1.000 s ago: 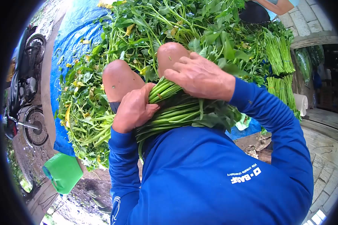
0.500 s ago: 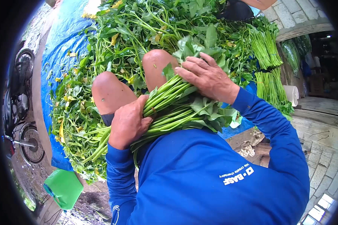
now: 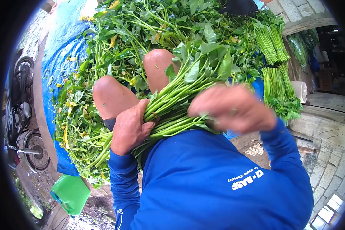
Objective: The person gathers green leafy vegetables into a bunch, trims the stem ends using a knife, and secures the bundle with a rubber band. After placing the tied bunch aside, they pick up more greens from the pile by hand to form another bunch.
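My left hand [image 3: 129, 126] is closed around a bunch of long green stems [image 3: 170, 96], whose leafy ends fan out toward the upper right, over my knee. More stems of the same kind lie below that bunch, across my lap. My right hand [image 3: 232, 109] is smeared by motion beside the leafy part, over the lower stems; its fingers cannot be made out. A large heap of leafy stems [image 3: 119, 34] spreads in front of my knees.
Tied bundles [image 3: 270, 42] lie at the right of the heap. A blue tarp [image 3: 63, 50] is underneath. On the left are a motorcycle [image 3: 21, 111] and a green container [image 3: 73, 193]. Part of another person shows at the top right. A white roll [image 3: 299, 91] is at the right.
My right hand has moved down and to the right, off the upper leaves. The leafy ends of the held bunch now spread out over my knee. My left hand keeps its grip.
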`<action>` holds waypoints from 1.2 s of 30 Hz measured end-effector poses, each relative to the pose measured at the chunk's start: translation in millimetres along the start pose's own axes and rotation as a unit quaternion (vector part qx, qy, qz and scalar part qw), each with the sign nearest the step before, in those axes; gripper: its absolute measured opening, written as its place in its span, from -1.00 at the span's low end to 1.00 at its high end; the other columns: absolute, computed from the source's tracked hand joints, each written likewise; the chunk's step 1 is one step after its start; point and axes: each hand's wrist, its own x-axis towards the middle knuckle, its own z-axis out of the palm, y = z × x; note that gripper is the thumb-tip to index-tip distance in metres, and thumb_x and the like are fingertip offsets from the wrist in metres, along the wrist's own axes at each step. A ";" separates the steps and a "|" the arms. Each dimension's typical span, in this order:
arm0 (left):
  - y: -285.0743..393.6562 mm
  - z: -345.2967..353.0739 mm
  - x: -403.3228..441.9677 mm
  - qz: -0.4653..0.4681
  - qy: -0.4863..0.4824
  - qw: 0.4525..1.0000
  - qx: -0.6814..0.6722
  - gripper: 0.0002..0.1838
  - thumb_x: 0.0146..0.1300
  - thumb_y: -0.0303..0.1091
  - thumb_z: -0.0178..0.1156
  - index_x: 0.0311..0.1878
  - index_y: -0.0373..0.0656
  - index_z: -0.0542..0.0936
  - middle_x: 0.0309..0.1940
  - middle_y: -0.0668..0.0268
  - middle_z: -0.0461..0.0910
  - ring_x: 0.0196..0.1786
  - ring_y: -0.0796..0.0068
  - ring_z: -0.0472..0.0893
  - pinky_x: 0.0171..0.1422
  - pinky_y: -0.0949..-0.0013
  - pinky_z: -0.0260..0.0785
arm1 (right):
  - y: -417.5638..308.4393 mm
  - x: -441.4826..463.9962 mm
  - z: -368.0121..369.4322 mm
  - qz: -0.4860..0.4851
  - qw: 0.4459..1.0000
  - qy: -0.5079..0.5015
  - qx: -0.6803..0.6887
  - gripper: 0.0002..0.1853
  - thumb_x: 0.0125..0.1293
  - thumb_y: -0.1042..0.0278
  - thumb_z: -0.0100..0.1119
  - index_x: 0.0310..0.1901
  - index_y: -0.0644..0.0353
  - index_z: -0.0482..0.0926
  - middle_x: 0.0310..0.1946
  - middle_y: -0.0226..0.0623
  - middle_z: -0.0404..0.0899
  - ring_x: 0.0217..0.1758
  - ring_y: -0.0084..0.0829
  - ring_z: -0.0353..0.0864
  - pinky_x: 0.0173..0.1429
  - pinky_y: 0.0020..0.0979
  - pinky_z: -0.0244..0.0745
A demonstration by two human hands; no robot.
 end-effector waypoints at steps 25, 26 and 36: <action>-41.8 11.3 -152.5 -0.102 0.080 0.978 0.161 0.19 -0.24 -0.15 0.72 0.54 -0.19 0.35 0.26 -0.13 0.58 0.52 -0.29 0.47 0.68 -0.35 0.18 | 25.5 121.4 166.4 0.084 0.933 -0.327 -0.127 -0.23 0.02 0.06 0.60 0.19 0.27 0.45 -0.05 0.12 0.70 0.05 0.22 0.72 0.15 0.09 0.61; -42.3 15.9 -151.0 -0.111 0.075 0.978 0.157 0.21 -0.25 -0.16 0.72 0.56 -0.19 0.33 0.26 -0.13 0.58 0.51 -0.30 0.47 0.68 -0.36 0.17 | 24.8 120.3 166.5 0.070 0.935 -0.322 -0.130 -0.26 0.02 0.10 0.58 0.17 0.27 0.45 -0.07 0.13 0.71 0.04 0.22 0.73 0.14 0.10 0.62; -44.0 20.8 -131.1 -0.100 0.079 0.987 0.093 0.02 -0.19 -0.36 0.65 0.44 -0.17 0.40 0.05 -0.01 0.67 0.14 -0.15 0.69 0.32 -0.09 0.56 | 19.5 127.7 164.9 0.034 0.926 -0.332 -0.179 -0.39 -0.04 0.19 0.53 0.06 0.25 0.55 -0.14 0.10 0.73 -0.04 0.20 0.76 0.04 0.12 0.66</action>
